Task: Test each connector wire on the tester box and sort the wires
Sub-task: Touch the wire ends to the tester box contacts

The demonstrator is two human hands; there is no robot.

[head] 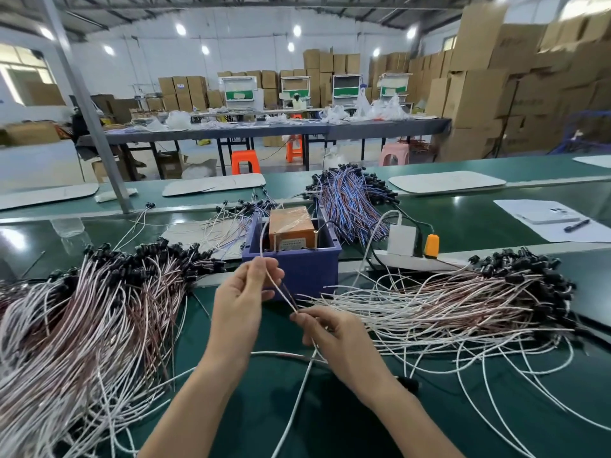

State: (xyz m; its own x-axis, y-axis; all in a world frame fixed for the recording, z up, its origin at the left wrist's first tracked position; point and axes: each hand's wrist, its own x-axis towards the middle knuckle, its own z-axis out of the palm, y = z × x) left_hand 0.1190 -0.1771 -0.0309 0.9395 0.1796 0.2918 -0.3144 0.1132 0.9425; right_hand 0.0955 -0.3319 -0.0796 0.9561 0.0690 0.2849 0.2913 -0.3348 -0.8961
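Note:
The tester box [291, 228], orange-brown and wrapped in film, sits in a blue tray [297, 269] at the middle of the green bench. My left hand [241, 299] pinches a white connector wire [264, 233] that rises and arcs over the tray. My right hand [334, 335] pinches the lower end of that wire just below and right of the left hand, and another white wire runs out under it toward me. A big pile of white and brown wires with black connectors [89, 312] lies on the left. A second such pile [463, 302] lies on the right.
Behind the tray lie a bundle of blue and red wires [350, 200] and a smaller loose bunch [228, 223]. A white power strip with an adapter and an orange plug [431, 246] sits right of the tray. A phone and pen [575, 224] rest on paper at far right.

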